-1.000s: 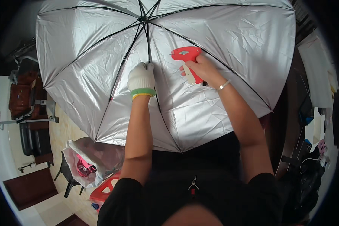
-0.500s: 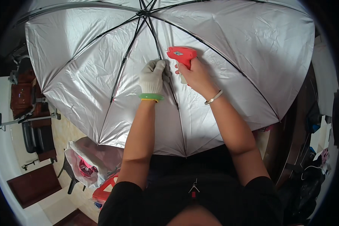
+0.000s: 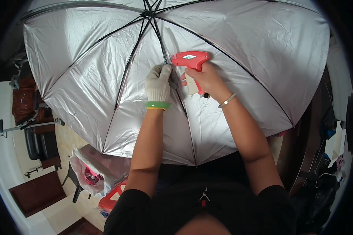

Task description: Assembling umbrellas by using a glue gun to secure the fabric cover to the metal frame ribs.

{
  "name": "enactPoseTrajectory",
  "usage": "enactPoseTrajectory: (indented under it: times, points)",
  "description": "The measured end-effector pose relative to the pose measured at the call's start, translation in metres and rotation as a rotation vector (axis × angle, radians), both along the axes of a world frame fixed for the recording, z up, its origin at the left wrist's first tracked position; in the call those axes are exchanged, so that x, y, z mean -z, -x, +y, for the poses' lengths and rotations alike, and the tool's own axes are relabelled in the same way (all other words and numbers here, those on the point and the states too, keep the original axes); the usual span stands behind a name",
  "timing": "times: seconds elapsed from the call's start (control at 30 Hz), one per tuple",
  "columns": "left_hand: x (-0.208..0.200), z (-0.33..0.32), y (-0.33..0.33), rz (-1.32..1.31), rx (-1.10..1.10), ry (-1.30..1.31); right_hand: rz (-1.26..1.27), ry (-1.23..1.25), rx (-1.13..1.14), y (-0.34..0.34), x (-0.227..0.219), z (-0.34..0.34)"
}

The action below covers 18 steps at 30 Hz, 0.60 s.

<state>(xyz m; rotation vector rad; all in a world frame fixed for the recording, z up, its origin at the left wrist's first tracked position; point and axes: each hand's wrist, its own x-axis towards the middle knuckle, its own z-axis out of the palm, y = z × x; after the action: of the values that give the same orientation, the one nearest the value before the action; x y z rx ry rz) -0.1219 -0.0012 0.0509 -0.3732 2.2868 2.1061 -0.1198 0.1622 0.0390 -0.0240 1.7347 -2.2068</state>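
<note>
An opened umbrella [image 3: 239,43] spreads before me, its silver inner side and black ribs facing up. My left hand [image 3: 158,82], in a white knit glove, is closed on the middle umbrella rib [image 3: 180,97], with some fabric hidden behind the fingers. My bare right hand [image 3: 208,80] grips a red tagging gun [image 3: 190,58] with a white trigger. The gun's tip points left, just above and beside the gloved fingers. I cannot make out whether the tip touches the fabric.
The rib hub [image 3: 147,14] lies at the far middle. At lower left a white plastic bag [image 3: 80,164] holds pink material, beside a red stool [image 3: 111,199]. A brown and black chair [image 3: 39,141] stands farther left. Dark bags [image 3: 319,199] lie at lower right.
My right hand has turned the tagging gun, so its whole handle now shows and its body lies more level. My left hand stays on the rib, shifted only slightly in view.
</note>
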Motion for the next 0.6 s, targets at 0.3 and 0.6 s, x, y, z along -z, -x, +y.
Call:
enactPoseTrajectory:
  times: [0.3, 0.6]
  points:
    - [0.005, 0.002, 0.001, 0.045, -0.019, 0.003, -0.054, 0.102, -0.065, 0.005, 0.001, 0.004]
    - [0.017, 0.009, 0.003, 0.025, -0.073, 0.029, -0.030, -0.035, -0.106, 0.016, 0.009, 0.003]
